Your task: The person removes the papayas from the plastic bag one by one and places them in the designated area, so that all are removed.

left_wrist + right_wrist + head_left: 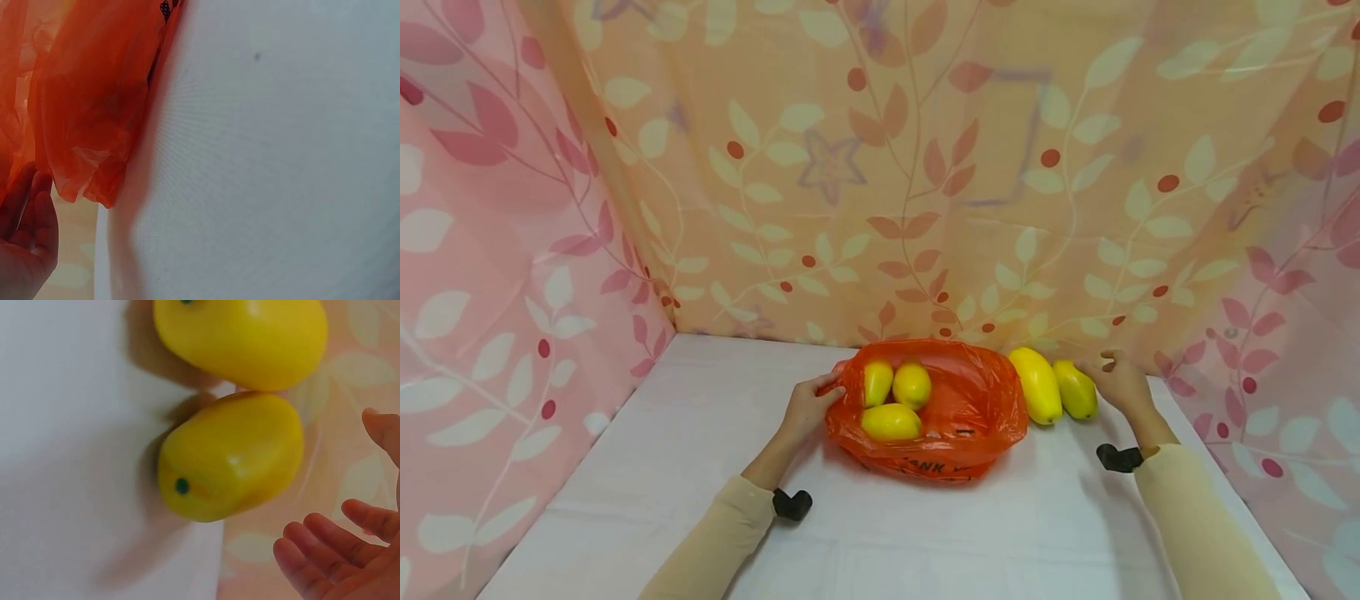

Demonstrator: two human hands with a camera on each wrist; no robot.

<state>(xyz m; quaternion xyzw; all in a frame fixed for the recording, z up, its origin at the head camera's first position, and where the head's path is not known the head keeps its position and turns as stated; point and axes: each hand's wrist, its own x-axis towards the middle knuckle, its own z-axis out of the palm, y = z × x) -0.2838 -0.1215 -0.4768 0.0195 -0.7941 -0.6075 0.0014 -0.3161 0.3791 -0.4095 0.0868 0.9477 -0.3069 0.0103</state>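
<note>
Beige-sleeved, the left hand (808,406) pinches the left rim of a red plastic bag (957,402), which gapes on the white bench (940,533) with three yellow fruits (912,385) inside. Just right of it lie a long fruit (1036,386) and a shorter, greener one (1076,390); beside them the right hand (1122,383), fingers spread, holds nothing.
</note>
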